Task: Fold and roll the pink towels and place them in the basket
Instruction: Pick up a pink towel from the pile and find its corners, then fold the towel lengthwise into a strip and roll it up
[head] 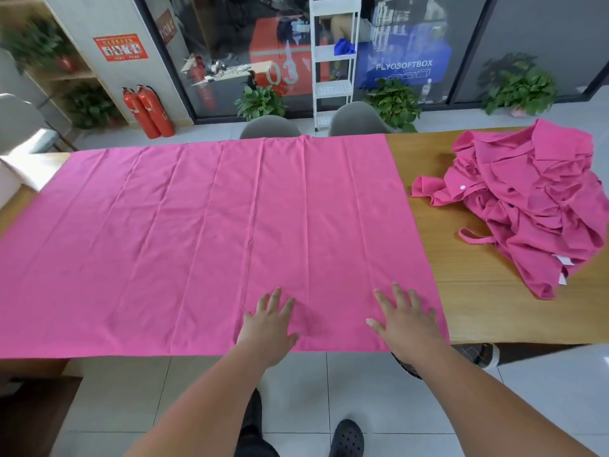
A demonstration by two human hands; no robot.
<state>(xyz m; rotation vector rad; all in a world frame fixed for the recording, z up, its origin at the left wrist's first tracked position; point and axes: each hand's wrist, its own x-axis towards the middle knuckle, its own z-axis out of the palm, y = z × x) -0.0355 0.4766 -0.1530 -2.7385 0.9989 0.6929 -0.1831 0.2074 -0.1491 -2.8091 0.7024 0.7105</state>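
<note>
1. Both hands lie closest to me. My left hand (268, 324) and right hand (407, 319) rest flat on the spread towel (204, 225), fingers straight and splayed, gripping nothing. They sit just inside its near edge, toward its right end.
2. That towel lies open over most of the surface (478, 291). Its near hem runs along the front edge, and its left end passes out of view. Faint creases run across it from near to far.
3. I judge the step in hand to be smoothing before the first fold. I would press lightly and sweep outward from the middle, palms flat, so the creases go to the hems rather than bunch under my fingers.
4. For the fold itself, both hands are crowded at the right end. I would move the left hand well along the hem first, then pinch the hem at two spread points and carry it to the far hem, matching corners before pressing down.
5. The pile of towels (534, 199) lies crumpled at the right, well apart from the spread one. I would fold away from it so nothing snags.
6. I cannot make out a basket for certain. A dark rounded shape shows below the surface by my right forearm, but I cannot tell what it is.
</note>
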